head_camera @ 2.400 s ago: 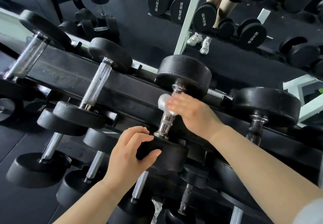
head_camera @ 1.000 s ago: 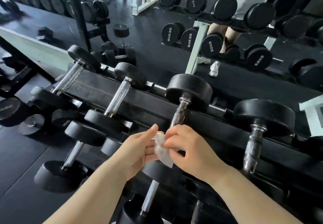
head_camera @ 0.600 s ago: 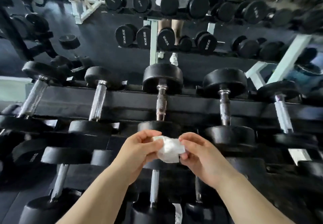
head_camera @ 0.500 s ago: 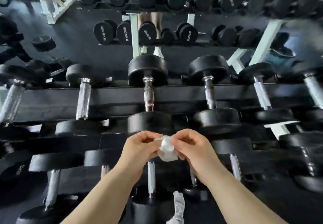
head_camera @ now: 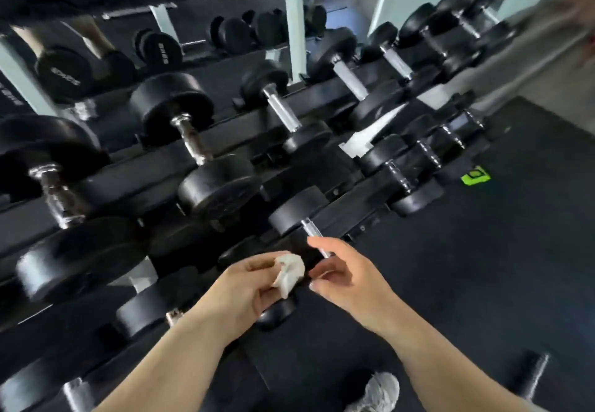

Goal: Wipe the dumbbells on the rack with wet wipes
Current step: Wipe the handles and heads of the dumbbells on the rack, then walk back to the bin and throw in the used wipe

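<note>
Dumbbells (head_camera: 191, 141), black rubber heads, chrome handles, on the black rack (head_camera: 135, 170): heavy, rigid; we wrap the handles in place. Crumpled white wet wipe (head_camera: 289, 271), limp, pinched by left hand (head_camera: 248, 286) fingers; right hand (head_camera: 351, 275) fingers slack, empty.

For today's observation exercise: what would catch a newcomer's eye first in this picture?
The crumpled white wipe held in the left hand at lower centre, bright against the dark surroundings. Behind it, black dumbbells fill the slanted rack from left to upper right.
</note>
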